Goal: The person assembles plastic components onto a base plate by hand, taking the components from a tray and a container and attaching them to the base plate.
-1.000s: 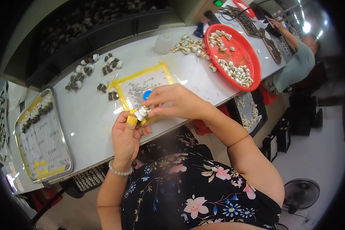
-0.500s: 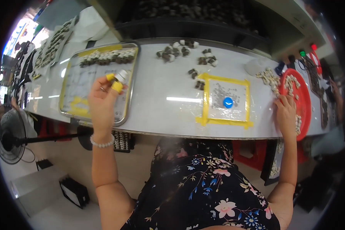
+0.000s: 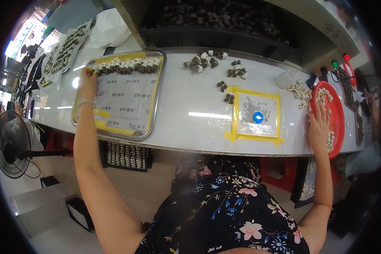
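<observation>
My left hand, with yellow finger covers on its fingertips, is closed in a pinch at the left end of a row of small white-and-dark pieces. What lies between the fingertips is hidden. The row stands along the far side of a metal tray lined with printed white sheet and yellow tape. At the right, my right hand rests at the near-left rim of a red oval tray. Its fingers are stretched and slightly apart, touching the small cream pieces there.
Loose white-and-dark pieces lie mid-table. A blue cap sits in a yellow-taped square. Cream pieces are heaped beside the red tray. A dark bin stands behind; a fan is at left.
My left hand has gone left and away from me, from above the tray's right part to the row's left end. My right hand stays by the red tray, its fingers more stretched. The view has shifted slightly.
</observation>
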### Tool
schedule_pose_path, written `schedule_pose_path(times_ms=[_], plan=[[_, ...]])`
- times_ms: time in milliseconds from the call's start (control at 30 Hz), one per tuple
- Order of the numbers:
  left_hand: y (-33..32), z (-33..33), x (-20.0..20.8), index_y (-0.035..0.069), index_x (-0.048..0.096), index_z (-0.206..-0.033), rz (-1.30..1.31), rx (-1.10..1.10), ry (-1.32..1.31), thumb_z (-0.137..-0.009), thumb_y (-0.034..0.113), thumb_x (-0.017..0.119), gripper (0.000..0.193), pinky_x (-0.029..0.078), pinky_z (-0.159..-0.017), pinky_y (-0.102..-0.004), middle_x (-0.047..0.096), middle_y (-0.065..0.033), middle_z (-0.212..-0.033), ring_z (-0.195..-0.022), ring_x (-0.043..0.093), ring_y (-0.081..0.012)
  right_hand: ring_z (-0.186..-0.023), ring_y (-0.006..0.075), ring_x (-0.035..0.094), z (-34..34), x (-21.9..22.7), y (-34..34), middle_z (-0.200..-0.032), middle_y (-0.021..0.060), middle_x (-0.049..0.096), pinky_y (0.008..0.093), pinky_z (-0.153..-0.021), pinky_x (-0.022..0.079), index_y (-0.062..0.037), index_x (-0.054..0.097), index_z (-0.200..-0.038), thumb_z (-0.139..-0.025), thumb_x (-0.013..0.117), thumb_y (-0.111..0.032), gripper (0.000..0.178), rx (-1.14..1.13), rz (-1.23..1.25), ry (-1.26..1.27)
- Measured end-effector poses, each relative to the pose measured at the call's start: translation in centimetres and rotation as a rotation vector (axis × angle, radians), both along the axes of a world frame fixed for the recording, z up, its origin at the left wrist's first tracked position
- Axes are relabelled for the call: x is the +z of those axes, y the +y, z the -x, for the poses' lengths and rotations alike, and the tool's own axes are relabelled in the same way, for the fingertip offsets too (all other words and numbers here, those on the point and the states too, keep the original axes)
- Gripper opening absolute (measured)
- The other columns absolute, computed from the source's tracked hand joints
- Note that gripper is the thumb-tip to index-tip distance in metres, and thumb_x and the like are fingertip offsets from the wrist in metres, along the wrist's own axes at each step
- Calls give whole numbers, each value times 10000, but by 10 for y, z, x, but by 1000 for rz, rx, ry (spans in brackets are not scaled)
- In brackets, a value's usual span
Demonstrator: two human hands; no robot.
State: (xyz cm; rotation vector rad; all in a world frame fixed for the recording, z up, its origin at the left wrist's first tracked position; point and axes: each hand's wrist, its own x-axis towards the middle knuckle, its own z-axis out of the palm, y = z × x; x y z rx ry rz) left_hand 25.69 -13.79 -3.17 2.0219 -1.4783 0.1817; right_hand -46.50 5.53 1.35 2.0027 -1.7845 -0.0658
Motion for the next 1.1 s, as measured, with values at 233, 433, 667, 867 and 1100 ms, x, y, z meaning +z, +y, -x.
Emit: schedule_pose_path(times_ms=[233,433,667,867,1100], plan=[[3,-32,-8,8,583,-1022,-97,-111,89,-818,227,592,300,465,-764,-356,643,-152,-917,-828,614,-273,-1156,259,454,-8,6,-11,-1188,120,521,430,-967,336,-28,601,-926,-718,553,-43,214,144,33,-71],[69,202,63,-19,571,-1052,-43,-674,284,-764,98,644,319,471,-725,-281,611,-104,-941,-821,586,-166,-943,235,535,-43,15,-6,-945,87,570,366,-840,403,-33,600,-985,-701,557,-39,287,310,-227,-274],[105,353,52,-11,522,-1054,-246,-1168,87,-737,98,631,353,468,-718,-340,565,-180,-981,-833,565,-309,-866,244,538,-50,1,-18,-920,96,561,338,-766,442,-25,597,-1016,-701,642,-29,318,389,-226,-441],[94,368,33,-18,495,-1000,-322,-1188,30,-732,67,595,299,461,-737,-404,541,-204,-923,-823,542,-361,-746,208,561,-61,-8,-20,-826,93,565,301,-699,463,-14,592,-913,-694,623,-29,221,265,-200,-856],[120,349,50,-27,492,-1029,-576,-922,449,-731,-35,580,310,491,-656,-284,547,-122,-946,-753,594,-188,-763,210,568,-93,-2,-28,-812,87,578,293,-692,470,-12,613,-874,-675,605,-22,199,436,-274,-1057]])
